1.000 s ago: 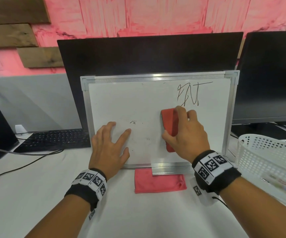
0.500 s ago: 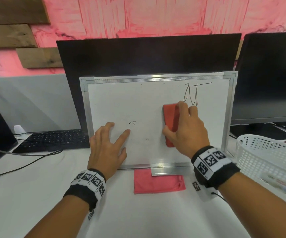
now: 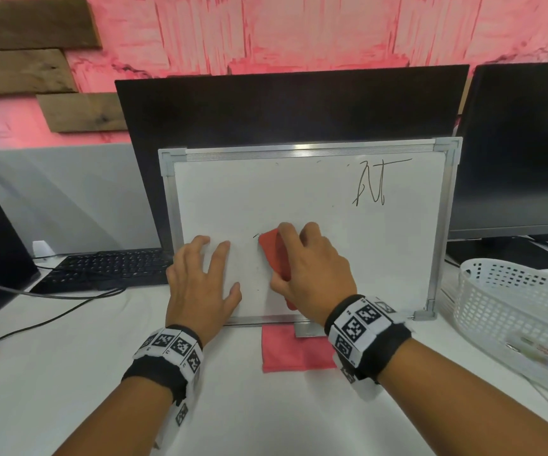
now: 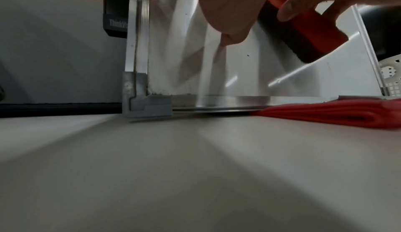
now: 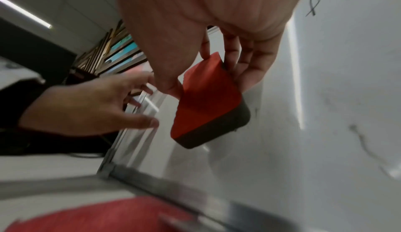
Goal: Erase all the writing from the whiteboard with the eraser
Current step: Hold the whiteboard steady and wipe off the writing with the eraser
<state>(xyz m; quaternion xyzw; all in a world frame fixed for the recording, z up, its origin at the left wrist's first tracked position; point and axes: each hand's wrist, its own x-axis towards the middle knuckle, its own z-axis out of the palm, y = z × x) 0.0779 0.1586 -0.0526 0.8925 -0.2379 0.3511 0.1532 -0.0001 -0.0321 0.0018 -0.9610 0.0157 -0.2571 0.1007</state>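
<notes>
A metal-framed whiteboard (image 3: pixel 299 199) leans upright against a dark monitor. Black writing (image 3: pixel 373 185) stays at its upper right, and a small dark mark (image 3: pixel 255 235) shows just left of the eraser. My right hand (image 3: pixel 312 268) grips the red eraser (image 3: pixel 274 255) with the dark felt (image 5: pixel 219 133) against the board's lower middle. My left hand (image 3: pixel 200 278) presses spread, straight fingers flat on the board's lower left. In the left wrist view the eraser (image 4: pixel 308 28) sits at the upper right beside my left hand (image 4: pixel 217 4).
A folded red cloth (image 3: pixel 295 352) lies on the white table under the board's bottom edge. A white plastic basket (image 3: pixel 509 304) stands at the right. A black keyboard (image 3: pixel 111 269) and cables lie at the left. Dark monitors flank both sides.
My right hand has slid the eraser down and left from beside the upper-right writing to the lower middle, near the small mark. My left hand has stayed pressed on the board.
</notes>
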